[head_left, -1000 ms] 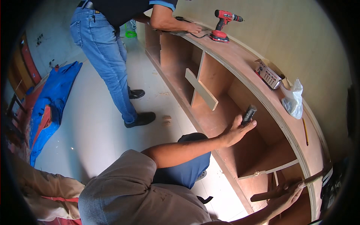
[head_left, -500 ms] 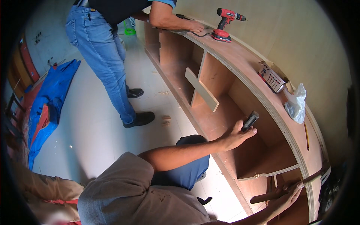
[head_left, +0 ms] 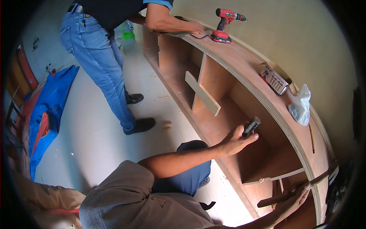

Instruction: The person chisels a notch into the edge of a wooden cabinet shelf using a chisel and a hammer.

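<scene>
My left hand (head_left: 233, 143) is raised over the front of a low plywood cabinet (head_left: 244, 120). Its fingers are closed round a dark tool (head_left: 251, 126) with a rounded, greyish end; most of it is hidden in the grip, so its kind does not show. Low at the right, my right hand (head_left: 298, 196) grips a long wooden stick or handle (head_left: 271, 201). This slants across an end compartment and over the cabinet's top edge. Its far end reaches into shade beside a grey, metal-looking part.
A loose wooden strip (head_left: 203, 94) sticks out at a divider. On the cabinet top are a red cordless drill (head_left: 225, 26), a cardboard box (head_left: 275, 79), a plastic bag (head_left: 300, 105) and a pencil (head_left: 312, 139). A co-worker in jeans (head_left: 95, 65) leans over the far end. A blue tarp (head_left: 53, 103) lies left.
The view has shifted slightly. My left hand and its dark tool have moved a little down and left in the picture. Both hands keep their grips.
</scene>
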Tool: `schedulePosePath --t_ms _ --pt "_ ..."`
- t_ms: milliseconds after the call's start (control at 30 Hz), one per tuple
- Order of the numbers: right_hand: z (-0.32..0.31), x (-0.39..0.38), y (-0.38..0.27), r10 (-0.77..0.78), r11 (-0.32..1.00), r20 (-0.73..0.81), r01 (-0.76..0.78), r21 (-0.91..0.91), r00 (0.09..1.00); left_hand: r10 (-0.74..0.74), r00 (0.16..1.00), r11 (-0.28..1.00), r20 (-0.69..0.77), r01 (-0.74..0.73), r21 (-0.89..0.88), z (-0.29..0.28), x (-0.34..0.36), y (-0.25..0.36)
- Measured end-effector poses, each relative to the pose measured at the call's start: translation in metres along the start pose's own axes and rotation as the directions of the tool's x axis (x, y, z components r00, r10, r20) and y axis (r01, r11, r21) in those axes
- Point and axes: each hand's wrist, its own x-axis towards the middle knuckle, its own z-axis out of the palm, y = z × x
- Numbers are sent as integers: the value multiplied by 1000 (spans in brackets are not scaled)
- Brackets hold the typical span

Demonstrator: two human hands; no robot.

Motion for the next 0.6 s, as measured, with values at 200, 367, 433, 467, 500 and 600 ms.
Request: schedulePosePath --t_ms 200,367,433,467,500,600 --pt "12 -7 -2 -60 994 -4 59 -88 998 60 997 998 -46 -60 4 1 -2 -3" --pt "17 -15 -21 -101 978 20 103 -182 995 29 999 998 -30 -31 -63 3 -4 2" --pt "13 -13 -27 -69 987 62 77 -143 996 53 998 998 -18 -54 -34 3 -4 0" --pt "13 -13 -28 -74 986 65 82 -145 995 73 997 997 -1 -73 0 3 -3 -2" --pt "17 -18 -31 -93 983 17 94 -157 996 74 997 997 -4 -74 -5 5 -3 -7" --pt "0 -1 -39 -159 948 64 170 -269 985 167 986 981 -3 -166 -96 13 -3 -14"
